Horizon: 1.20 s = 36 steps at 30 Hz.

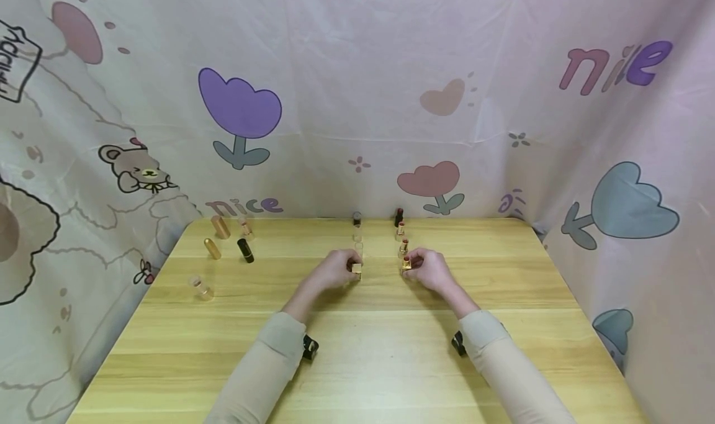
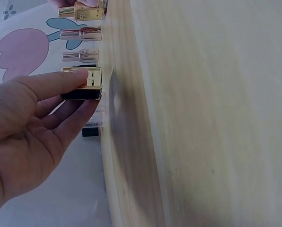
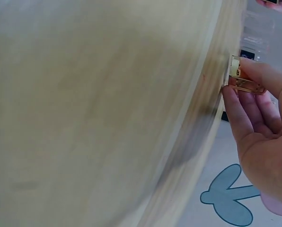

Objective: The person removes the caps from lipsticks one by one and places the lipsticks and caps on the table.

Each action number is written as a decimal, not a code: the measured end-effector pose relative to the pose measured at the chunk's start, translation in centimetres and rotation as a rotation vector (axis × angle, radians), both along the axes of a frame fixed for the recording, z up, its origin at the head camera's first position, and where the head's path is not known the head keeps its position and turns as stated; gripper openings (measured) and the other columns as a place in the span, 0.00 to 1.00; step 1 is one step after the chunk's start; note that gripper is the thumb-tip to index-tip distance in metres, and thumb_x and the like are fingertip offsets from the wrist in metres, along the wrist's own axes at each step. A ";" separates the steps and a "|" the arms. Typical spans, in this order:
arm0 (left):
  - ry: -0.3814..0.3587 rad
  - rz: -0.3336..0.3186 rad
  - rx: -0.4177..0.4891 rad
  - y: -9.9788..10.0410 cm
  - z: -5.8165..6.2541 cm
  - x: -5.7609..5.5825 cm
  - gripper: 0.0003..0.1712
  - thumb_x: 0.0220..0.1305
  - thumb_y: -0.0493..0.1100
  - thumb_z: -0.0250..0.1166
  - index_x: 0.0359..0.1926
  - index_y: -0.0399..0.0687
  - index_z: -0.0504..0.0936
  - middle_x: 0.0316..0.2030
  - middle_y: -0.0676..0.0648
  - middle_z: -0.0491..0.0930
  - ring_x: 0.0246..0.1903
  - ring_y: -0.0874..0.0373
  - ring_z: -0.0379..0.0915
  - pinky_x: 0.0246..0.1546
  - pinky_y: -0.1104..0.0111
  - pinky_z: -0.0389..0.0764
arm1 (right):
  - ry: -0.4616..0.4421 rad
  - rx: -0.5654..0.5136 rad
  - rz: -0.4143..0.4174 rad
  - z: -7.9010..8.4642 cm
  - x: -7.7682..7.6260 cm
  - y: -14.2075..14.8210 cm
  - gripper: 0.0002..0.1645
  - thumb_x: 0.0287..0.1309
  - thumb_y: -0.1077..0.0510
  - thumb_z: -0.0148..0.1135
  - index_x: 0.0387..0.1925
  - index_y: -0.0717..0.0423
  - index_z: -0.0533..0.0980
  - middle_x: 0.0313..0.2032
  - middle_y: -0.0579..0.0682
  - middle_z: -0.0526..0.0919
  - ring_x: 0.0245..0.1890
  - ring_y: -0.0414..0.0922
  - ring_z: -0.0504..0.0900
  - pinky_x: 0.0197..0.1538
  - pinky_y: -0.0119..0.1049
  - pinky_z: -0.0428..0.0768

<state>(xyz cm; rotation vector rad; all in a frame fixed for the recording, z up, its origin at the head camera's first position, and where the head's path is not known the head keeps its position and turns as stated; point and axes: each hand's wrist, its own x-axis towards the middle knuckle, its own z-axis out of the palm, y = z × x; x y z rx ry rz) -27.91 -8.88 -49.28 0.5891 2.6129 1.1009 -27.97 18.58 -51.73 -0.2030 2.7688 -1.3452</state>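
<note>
My left hand pinches a square gold-and-black lipstick cap between thumb and fingers, upright at the tabletop. To its right, my right hand grips a gold lipstick base, whose red bullet points up. Behind that base stands a row of uncapped lipsticks, among them a gold one, a pinkish one and a black one. Beyond the left hand, clear caps and a dark-topped cap form a second row.
At the table's left side stand a wide gold tube, a slim gold tube, a black tube and clear-topped lipsticks, one nearer the front. A printed curtain hangs behind the wooden table.
</note>
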 end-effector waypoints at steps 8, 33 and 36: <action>0.038 -0.007 -0.033 0.4 -0.4 -0.2 0.16 0.59 0.29 0.74 0.48 0.36 0.84 0.36 0.48 0.80 0.36 0.57 0.73 0.38 0.67 0.81 | 0.002 -0.002 0.002 -0.2 0.0 0.1 0.21 0.46 0.68 0.80 0.44 0.62 0.84 0.38 0.52 0.88 0.39 0.47 0.86 0.50 0.42 0.88; 0.052 0.041 -0.053 0.2 -0.9 0.6 0.22 0.63 0.34 0.74 0.57 0.33 0.82 0.44 0.43 0.83 0.43 0.53 0.78 0.49 0.61 0.85 | -0.001 0.004 0.023 -0.5 0.1 0.4 0.23 0.47 0.66 0.81 0.47 0.64 0.83 0.41 0.54 0.88 0.42 0.49 0.86 0.54 0.45 0.87; 0.056 0.067 -0.008 -0.2 -0.8 1.0 0.23 0.62 0.33 0.74 0.57 0.32 0.81 0.49 0.40 0.84 0.48 0.49 0.80 0.54 0.58 0.85 | 0.005 0.003 0.032 -0.4 0.1 0.5 0.23 0.47 0.66 0.81 0.47 0.65 0.82 0.41 0.54 0.88 0.43 0.50 0.86 0.54 0.45 0.87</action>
